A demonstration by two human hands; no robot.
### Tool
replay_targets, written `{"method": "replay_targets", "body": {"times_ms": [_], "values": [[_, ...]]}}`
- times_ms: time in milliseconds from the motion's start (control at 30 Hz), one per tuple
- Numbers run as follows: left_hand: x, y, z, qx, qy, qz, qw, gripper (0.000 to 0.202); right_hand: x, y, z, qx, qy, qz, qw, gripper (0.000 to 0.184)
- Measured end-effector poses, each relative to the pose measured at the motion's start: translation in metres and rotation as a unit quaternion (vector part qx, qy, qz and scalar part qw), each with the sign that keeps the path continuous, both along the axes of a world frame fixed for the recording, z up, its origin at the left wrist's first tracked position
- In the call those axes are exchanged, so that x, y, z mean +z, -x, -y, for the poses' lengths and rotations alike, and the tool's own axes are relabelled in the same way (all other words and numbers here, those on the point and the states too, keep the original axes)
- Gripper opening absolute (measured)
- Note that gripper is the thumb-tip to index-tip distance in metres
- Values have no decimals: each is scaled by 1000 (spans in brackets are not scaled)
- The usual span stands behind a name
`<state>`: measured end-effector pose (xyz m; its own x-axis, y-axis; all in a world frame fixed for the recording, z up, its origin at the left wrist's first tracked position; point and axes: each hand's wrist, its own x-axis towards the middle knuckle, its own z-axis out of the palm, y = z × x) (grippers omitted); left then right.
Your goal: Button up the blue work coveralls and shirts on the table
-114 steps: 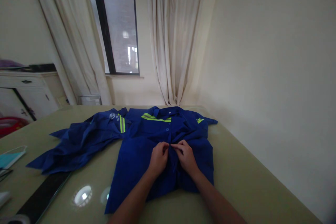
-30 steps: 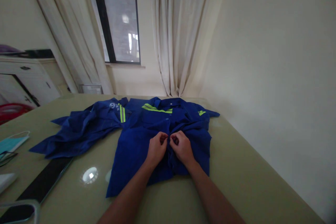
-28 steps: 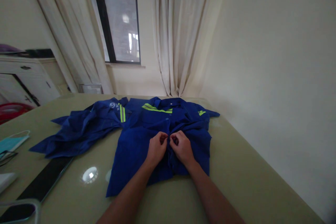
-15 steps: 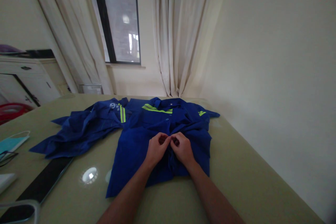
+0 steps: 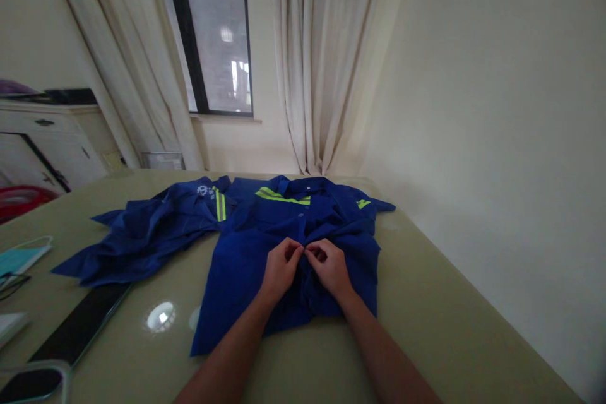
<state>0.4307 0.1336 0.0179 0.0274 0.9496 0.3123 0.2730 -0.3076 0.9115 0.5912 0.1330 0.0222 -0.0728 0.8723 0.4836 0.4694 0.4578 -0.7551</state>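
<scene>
A blue work shirt (image 5: 250, 265) with yellow reflective stripes lies spread on the table, its collar toward the far edge. My left hand (image 5: 282, 268) pinches the front placket from the left. From the right, my right hand (image 5: 330, 267) pinches the same spot, fingertips nearly meeting the left ones. Whether a button sits between the fingers is too small to make out. Above my hands a few buttons show along the placket. The cloth bunches below and to the right of my right hand.
A second blue garment (image 5: 151, 230) with a white emblem lies crumpled at left, over the end of a long black mat (image 5: 80, 328). A light-blue face mask (image 5: 23, 259), glasses (image 5: 12, 284) and a white object (image 5: 10, 326) lie at the table's left. A wall borders the right side.
My hands stay at the same spot on the placket, with the fingertips shifting slightly. The garments lie as before.
</scene>
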Motion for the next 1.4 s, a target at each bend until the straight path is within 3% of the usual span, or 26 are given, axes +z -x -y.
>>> {"method": "replay_targets", "body": {"times_ms": [400,567,733,867,967,1033,1100,1200,1233,1300,1400], "values": [[-1,0,-6,-66,19,76,995,16,7,-1,0,24,83,-100,991,19],[9,-3,3,-57,-37,-59,996,13,6,2,-5,21,185,-223,957,25],[8,0,11,-45,-125,-166,977,19,4,0,-5,20,261,-243,934,32],[10,-2,9,-30,-118,-161,979,17,12,-1,-6,15,264,-234,936,40],[19,3,11,-2,-67,-173,983,21,29,-14,2,5,212,-187,959,45],[22,23,20,-14,-41,-233,972,25,39,-36,20,2,160,-78,984,51],[19,59,40,-8,-43,-331,943,35,42,-68,48,-10,133,69,989,64],[2,131,84,128,15,-437,890,69,26,-116,95,-51,127,242,961,97],[-5,153,98,132,44,-441,886,79,17,-128,108,-56,128,276,951,97],[-17,185,122,61,67,-432,897,85,-1,-143,122,-63,108,327,937,82],[-25,194,135,32,47,-431,900,55,-16,-144,120,-72,41,393,916,46]]}}
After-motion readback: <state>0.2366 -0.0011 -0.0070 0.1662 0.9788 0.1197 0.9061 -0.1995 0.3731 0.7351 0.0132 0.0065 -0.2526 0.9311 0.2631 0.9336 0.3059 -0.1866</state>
